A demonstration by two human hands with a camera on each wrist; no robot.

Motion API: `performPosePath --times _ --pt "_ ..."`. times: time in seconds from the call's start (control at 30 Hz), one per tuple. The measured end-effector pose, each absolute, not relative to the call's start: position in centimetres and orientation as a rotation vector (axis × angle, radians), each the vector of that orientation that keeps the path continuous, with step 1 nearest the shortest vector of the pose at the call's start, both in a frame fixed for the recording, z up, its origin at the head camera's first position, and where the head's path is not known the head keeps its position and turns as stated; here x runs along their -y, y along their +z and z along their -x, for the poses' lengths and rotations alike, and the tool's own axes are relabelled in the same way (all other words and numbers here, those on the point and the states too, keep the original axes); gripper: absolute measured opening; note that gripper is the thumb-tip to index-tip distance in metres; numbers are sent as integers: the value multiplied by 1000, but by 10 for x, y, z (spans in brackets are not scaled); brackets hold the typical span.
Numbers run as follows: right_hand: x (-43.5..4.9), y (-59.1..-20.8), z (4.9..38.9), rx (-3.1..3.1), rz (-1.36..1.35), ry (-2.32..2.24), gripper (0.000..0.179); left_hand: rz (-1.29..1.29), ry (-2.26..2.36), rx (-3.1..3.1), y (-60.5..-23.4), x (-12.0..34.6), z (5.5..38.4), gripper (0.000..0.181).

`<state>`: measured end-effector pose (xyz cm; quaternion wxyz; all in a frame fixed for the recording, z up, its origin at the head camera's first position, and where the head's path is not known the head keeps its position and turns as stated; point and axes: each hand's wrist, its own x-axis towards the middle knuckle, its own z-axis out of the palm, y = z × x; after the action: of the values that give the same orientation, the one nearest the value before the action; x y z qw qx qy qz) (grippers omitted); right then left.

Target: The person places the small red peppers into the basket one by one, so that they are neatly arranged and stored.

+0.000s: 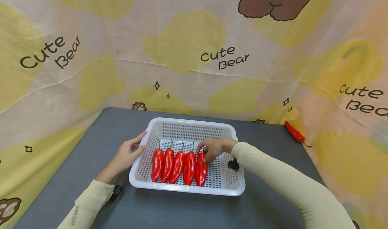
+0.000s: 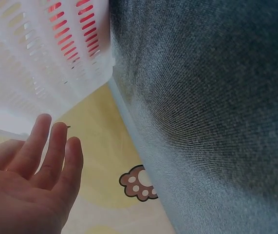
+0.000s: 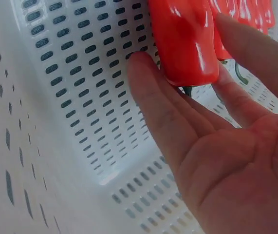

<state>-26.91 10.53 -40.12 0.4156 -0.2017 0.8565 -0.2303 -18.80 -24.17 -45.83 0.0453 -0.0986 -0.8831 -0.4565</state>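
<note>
Five long red peppers with green stems, one of them a pepper [image 1: 189,168], lie side by side in a white perforated plastic basket [image 1: 209,191], stems toward the far side. My right hand [image 1: 213,149] reaches over the right wall and holds the rightmost pepper [image 1: 201,171] near its stem end. In the right wrist view, thumb and fingers stand on either side of that pepper [image 3: 187,44]. My left hand [image 1: 127,155] rests its fingertips against the basket's left rim, fingers loosely extended, as the left wrist view shows with the hand [image 2: 41,190] beside the basket wall [image 2: 36,73].
One more red pepper [image 1: 294,133] lies at the table's far right edge, its stem pointing over the side. The grey table [image 1: 169,212] backs onto a hanging printed cloth [image 1: 188,47]. Black wrist devices sit below both cuffs, the right one overlapping the basket's right wall.
</note>
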Motion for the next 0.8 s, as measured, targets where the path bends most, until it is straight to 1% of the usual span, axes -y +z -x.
performPosePath --times 0.17,0.5,0.8 --pt "-107 -399 270 -2165 516 -535 43 318 -1412 2679 -456 241 188 58" --pt "-116 -392 272 -2194 555 -531 45 310 -1411 2692 -452 239 186 58" --pt "-131 -370 277 -2278 590 -605 49 323 -1373 2684 -457 241 189 58"
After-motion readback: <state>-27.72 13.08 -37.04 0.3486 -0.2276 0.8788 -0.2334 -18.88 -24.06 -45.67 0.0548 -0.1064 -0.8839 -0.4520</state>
